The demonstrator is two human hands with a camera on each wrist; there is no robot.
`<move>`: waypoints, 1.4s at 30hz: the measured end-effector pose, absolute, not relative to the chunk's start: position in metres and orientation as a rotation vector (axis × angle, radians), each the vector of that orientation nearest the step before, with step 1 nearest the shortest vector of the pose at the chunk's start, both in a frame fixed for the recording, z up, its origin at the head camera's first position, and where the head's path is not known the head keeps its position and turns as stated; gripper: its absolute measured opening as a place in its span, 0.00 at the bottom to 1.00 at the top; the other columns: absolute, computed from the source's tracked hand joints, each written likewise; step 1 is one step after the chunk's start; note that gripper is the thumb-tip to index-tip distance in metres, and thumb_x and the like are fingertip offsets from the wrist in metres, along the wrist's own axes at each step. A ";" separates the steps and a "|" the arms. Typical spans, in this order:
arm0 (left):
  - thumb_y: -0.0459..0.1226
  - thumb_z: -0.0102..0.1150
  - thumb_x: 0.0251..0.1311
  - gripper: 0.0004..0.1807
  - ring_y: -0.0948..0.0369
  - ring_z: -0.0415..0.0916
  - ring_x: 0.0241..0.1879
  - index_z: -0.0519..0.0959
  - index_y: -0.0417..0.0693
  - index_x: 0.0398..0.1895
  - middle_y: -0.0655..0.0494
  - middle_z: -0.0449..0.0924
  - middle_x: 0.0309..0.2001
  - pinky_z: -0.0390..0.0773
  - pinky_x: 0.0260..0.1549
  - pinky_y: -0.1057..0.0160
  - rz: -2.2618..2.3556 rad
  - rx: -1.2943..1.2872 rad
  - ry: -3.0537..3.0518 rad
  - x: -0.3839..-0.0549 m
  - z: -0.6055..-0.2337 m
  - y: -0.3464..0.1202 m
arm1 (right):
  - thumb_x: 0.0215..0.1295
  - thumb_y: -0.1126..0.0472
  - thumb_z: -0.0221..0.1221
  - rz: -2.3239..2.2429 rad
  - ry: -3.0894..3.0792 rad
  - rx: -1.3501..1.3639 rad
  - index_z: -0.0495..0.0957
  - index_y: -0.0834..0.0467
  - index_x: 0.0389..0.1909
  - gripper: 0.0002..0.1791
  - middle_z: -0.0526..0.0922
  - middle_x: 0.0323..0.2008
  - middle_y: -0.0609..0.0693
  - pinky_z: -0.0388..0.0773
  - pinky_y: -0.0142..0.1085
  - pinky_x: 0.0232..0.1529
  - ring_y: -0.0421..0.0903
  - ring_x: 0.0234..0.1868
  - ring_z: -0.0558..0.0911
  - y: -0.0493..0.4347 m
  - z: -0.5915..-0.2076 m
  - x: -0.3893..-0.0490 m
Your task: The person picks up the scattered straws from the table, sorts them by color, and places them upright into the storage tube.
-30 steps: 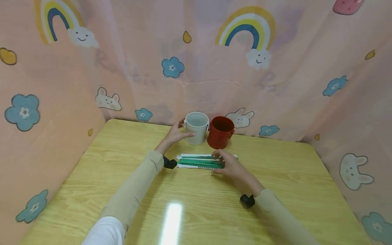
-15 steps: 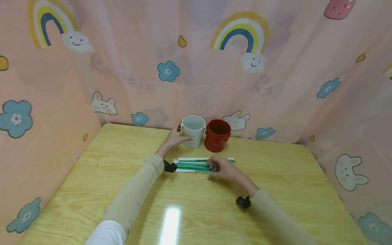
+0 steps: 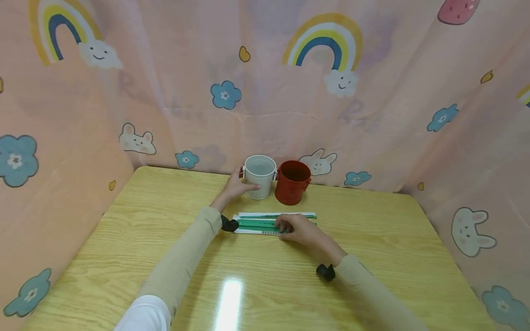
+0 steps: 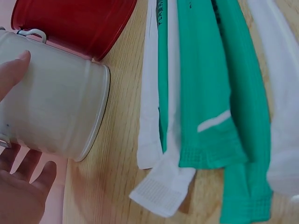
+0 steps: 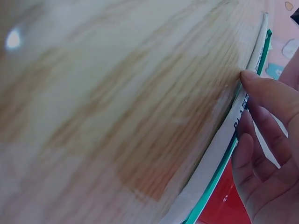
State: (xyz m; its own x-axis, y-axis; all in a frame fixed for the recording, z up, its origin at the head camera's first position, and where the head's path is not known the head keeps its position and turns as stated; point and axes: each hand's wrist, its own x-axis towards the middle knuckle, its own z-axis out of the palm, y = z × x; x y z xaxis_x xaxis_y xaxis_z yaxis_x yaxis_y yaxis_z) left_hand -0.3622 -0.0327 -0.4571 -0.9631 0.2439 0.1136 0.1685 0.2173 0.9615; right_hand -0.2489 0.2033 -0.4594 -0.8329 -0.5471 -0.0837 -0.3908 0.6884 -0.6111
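Observation:
My left hand holds the side of a white bucket, thumb across its front and fingers behind its left side. In the left wrist view the thumb lies on the bucket wall, with the fingers at the opposite side. Several long paper-wrapped straws, green and white, lie side by side in front of the buckets. My right hand is over their right part. In the right wrist view its thumb and curled fingers pinch a white-wrapped straw with dark print. Part of the straws is hidden under this hand.
A red bucket stands directly right of the white one, near the back edge of the wooden table. A pink patterned curtain closes off the back and sides. Dark wrist cameras sit below both wrists.
The right hand has moved slightly left and down onto the straws, its fingers drawing together around a wrapper. The left hand stays at the white bucket. The head view has shifted a little.

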 end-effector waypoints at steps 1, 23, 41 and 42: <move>0.32 0.73 0.46 0.49 0.44 0.60 0.66 0.56 0.44 0.71 0.41 0.63 0.67 0.62 0.66 0.44 1.882 0.416 2.406 -0.362 -0.457 -0.033 | 0.59 0.64 0.65 -0.860 2.637 -0.751 0.79 0.52 0.44 0.13 0.80 0.33 0.43 0.77 0.31 0.40 0.39 0.36 0.76 0.203 -0.459 -0.249; 0.34 0.73 0.48 0.50 0.45 0.62 0.64 0.54 0.45 0.73 0.44 0.62 0.67 0.66 0.63 0.45 1.854 0.426 2.388 -0.368 -0.459 -0.040 | 0.62 0.63 0.62 -0.700 2.664 -0.886 0.80 0.50 0.44 0.10 0.80 0.34 0.40 0.77 0.31 0.41 0.37 0.36 0.76 0.210 -0.454 -0.241; 0.32 0.72 0.48 0.49 0.45 0.62 0.65 0.54 0.44 0.73 0.44 0.62 0.67 0.67 0.63 0.46 1.876 0.415 2.348 -0.370 -0.454 -0.038 | 0.65 0.65 0.58 -0.833 2.654 -0.827 0.80 0.54 0.52 0.15 0.79 0.35 0.44 0.75 0.31 0.38 0.40 0.36 0.74 0.232 -0.435 -0.237; 0.32 0.72 0.48 0.49 0.45 0.62 0.65 0.54 0.45 0.73 0.44 0.62 0.67 0.67 0.64 0.46 1.876 0.413 2.348 -0.370 -0.454 -0.038 | 0.65 0.65 0.58 -0.840 2.654 -0.823 0.80 0.54 0.52 0.15 0.79 0.35 0.45 0.75 0.30 0.38 0.40 0.36 0.75 0.232 -0.434 -0.237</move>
